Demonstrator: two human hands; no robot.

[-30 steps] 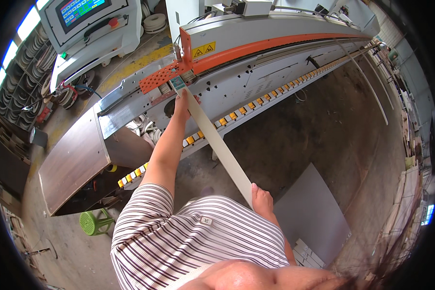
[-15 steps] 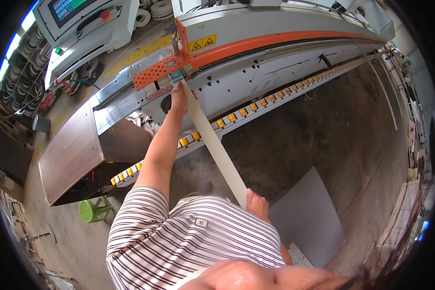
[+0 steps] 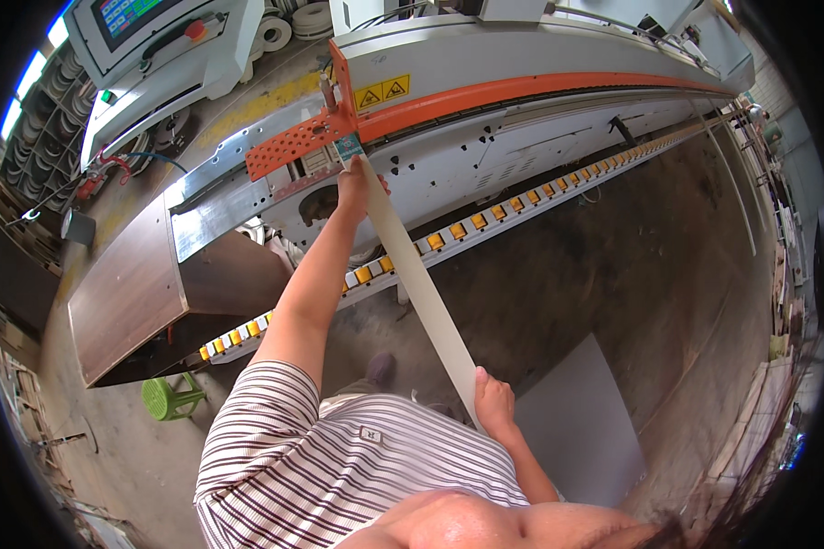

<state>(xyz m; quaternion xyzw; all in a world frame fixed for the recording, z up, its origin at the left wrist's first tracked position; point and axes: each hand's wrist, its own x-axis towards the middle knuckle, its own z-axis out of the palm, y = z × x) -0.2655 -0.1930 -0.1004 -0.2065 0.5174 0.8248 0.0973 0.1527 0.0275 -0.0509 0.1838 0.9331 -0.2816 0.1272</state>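
Note:
A long, narrow pale-grey board (image 3: pixel 421 288) slants from near my body up to the machine. My left hand (image 3: pixel 354 190) is closed around its far end, just below a teal label (image 3: pixel 348 145) on that end. The labelled end lies close to the orange perforated plate (image 3: pixel 288 146); whether they touch I cannot tell. At the near end, my right hand (image 3: pixel 493 400) grips the board's right edge, thumb on top and the other fingers partly hidden. The board crosses above a rail of yellow rollers (image 3: pixel 436 241).
The long grey machine (image 3: pixel 449 59) with an orange rail runs to the far right. A control panel (image 3: pixel 133 32) stands at upper left. Left are a brown panelled box (image 3: pixel 124 293) and a green stool (image 3: pixel 167 398). A large grey sheet (image 3: pixel 581 421) lies low at right.
The board's far end and my left hand have shifted slightly right relative to the orange plate. My right hand sits a little farther from my body's side, with more forearm showing. Both grips stay.

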